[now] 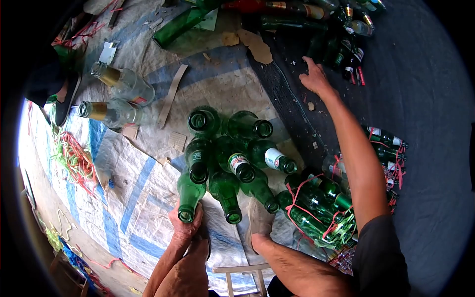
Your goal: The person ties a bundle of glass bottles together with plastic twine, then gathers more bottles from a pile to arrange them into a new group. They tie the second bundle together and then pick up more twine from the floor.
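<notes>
Several green glass bottles stand upright in a tight cluster between my feet, some with labels, such as a white-labelled bottle [271,157] on its right side. My left hand [186,223] is closed around the nearest left green bottle [191,194], its fingers partly hidden behind the neck. My right hand [315,79] is stretched far forward over the dark cloth, fingers extended and holding nothing. It is nearest to several dark green bottles [341,52] lying at the back right.
Tied bundles of green bottles [316,203] with pink string lie at my right. Two clear bottles [129,89] are at the left, near another person's shoe [67,101]. Tangled string [74,156] and cardboard scraps [256,45] litter the striped sheet [138,193].
</notes>
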Demonstrator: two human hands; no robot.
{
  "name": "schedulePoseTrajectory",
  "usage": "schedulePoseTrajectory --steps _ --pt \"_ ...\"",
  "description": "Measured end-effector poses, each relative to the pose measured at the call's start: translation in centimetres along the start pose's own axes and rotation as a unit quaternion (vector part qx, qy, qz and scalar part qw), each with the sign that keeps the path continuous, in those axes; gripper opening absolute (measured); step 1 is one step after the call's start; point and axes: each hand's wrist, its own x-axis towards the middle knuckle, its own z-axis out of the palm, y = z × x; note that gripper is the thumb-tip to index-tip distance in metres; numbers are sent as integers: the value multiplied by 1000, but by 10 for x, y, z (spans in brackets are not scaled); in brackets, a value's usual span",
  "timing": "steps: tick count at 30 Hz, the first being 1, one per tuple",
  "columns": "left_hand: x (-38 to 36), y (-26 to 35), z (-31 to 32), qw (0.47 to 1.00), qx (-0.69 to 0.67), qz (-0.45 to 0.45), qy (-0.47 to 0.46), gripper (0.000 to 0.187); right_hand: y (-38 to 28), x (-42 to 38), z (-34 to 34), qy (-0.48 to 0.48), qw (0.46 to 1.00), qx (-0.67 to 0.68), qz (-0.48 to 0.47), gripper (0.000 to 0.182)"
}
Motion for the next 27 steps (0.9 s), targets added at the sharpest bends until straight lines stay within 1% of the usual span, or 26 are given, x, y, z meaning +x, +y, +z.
schedulePoseTrajectory --steps 2,5,8,11,14,17,27 --pt "-3 -4 2 1000 -10 -13 1 31 11 16 6 -3 1000 -15 -7 78" --pt "-4 -1 4 1000 -20 -19 0 9 15 33 8 -36 999 -20 9 79" --pt "-4 -1 1 999 -23 -24 -24 11 16 41 8 -27 999 -23 6 71" --pt "-1 -2 1 999 -25 -26 -29 11 25 52 12 8 1000 -13 -27 58" --pt "0 -2 1 999 -21 -25 -26 11 16 46 7 31 999 -16 -27 47" --pt "0 -2 1 999 -20 -25 -26 11 17 44 12 59 998 -11 -35 42" --pt "2 -3 3 999 -20 -25 -25 11 24 21 18 62 996 35 -45 37"
